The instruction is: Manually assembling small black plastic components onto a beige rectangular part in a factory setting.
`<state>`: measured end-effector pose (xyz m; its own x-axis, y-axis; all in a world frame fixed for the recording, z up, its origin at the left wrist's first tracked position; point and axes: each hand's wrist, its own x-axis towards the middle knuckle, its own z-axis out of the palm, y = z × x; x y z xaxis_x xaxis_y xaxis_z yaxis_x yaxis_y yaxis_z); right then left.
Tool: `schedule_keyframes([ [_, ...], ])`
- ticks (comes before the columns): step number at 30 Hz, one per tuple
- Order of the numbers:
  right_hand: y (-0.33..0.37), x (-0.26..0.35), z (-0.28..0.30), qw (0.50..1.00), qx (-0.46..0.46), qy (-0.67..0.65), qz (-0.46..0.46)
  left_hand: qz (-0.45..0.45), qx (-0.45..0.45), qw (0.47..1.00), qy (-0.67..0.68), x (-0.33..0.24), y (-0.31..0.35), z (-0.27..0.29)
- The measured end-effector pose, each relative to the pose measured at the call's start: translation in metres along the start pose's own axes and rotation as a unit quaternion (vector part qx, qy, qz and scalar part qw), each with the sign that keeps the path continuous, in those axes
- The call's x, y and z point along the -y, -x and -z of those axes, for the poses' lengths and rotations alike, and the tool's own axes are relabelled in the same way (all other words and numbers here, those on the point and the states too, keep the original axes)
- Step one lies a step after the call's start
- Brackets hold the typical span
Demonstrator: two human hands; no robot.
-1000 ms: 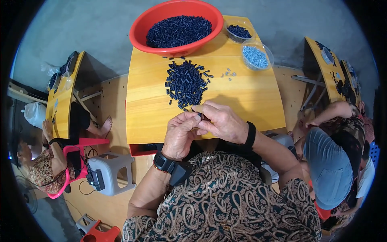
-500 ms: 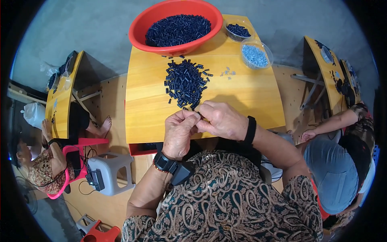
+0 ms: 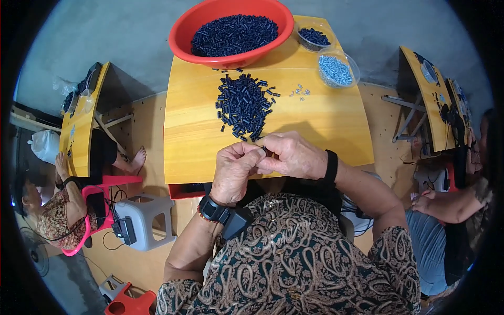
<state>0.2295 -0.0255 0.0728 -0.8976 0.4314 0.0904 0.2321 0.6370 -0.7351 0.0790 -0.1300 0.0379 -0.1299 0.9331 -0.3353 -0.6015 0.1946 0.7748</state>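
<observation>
My left hand [image 3: 234, 170] and my right hand [image 3: 294, 154] meet at the near edge of the yellow table [image 3: 194, 121]. Their fingertips close together on a small black plastic piece [image 3: 264, 150], most of it hidden by the fingers. Just beyond my hands lies a loose pile of short black tubular pieces [image 3: 244, 105]. To the right of the pile are several tiny pale pieces [image 3: 301, 93], too small to make out.
A large red basin [image 3: 179, 39] of black pieces stands at the back. Clear tubs sit at the back right, one with black pieces [image 3: 314, 37], one with small silvery-blue pieces [image 3: 336, 71]. People sit at tables [image 3: 79, 142] on both sides; a grey stool [image 3: 144, 223] stands left.
My hands stay together on the black piece, with the right fingers shifting slightly. The person on the right has gone from bending forward to sitting more upright.
</observation>
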Motion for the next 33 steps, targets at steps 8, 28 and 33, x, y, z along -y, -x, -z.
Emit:
schedule_keyframes([
  [8,0.003,0.002,-0.015,0.996,-0.046,0.055,0.051,-0.039,-0.003,0.999,0.001,0.008,-0.002,0.003],
  [28,0.014,-0.045,-0.017,0.989,-0.134,0.045,-0.033,-0.369,-0.368,0.853,0.028,-0.019,0.024,0.149],
  [33,-0.003,-0.039,-0.008,0.993,-0.078,0.038,-0.075,-0.317,-0.462,0.825,0.075,0.007,0.038,0.223],
])
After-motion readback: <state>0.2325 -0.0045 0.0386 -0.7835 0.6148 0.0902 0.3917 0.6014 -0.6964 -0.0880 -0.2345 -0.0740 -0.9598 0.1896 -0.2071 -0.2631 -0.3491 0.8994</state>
